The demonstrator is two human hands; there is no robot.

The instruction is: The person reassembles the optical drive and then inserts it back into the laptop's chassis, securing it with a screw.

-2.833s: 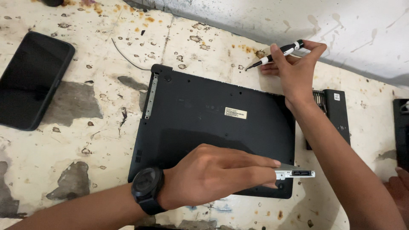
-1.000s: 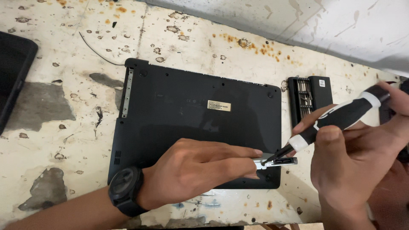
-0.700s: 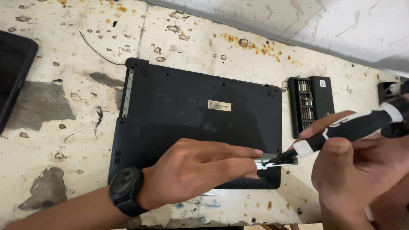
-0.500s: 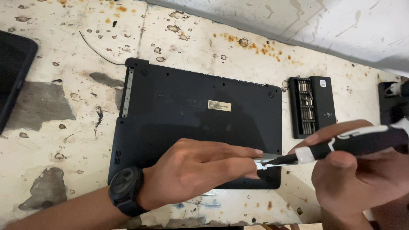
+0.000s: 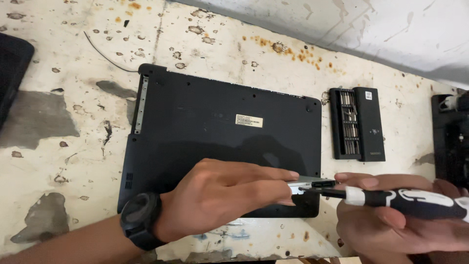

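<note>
The view looked down on a worn white worktable (image 5: 205,46), its paint chipped and dotted with rust-brown spots and grey bare patches. A pale, scuffed wall (image 5: 371,29) ran along the far edge. A thin dark wire (image 5: 105,56) lay curled on the table near the top left.

A black laptop (image 5: 215,132) lay bottom-up in the middle of the table, with a small pale rectangular label (image 5: 249,121) stuck near its centre and a strip of silver metal (image 5: 138,105) along its left edge. To its right, well apart, sat an open black bit case (image 5: 356,123) holding a row of metal bits, with a small pale sticker on its lid. A dark flat object (image 5: 12,73) was cut off at the left edge, and another black piece of equipment (image 5: 452,134) was cut off at the right edge.

The left hand (image 5: 224,195), with a black wristwatch (image 5: 140,220) on its wrist, rested on the laptop's near right corner, fingers extended and pinching a small silver metal part (image 5: 312,185) at the laptop's right edge. The right hand (image 5: 395,220) was wrapped around a black and white screwdriver (image 5: 400,198), held almost level, its tip meeting the silver part just beside the left fingertips.
</note>
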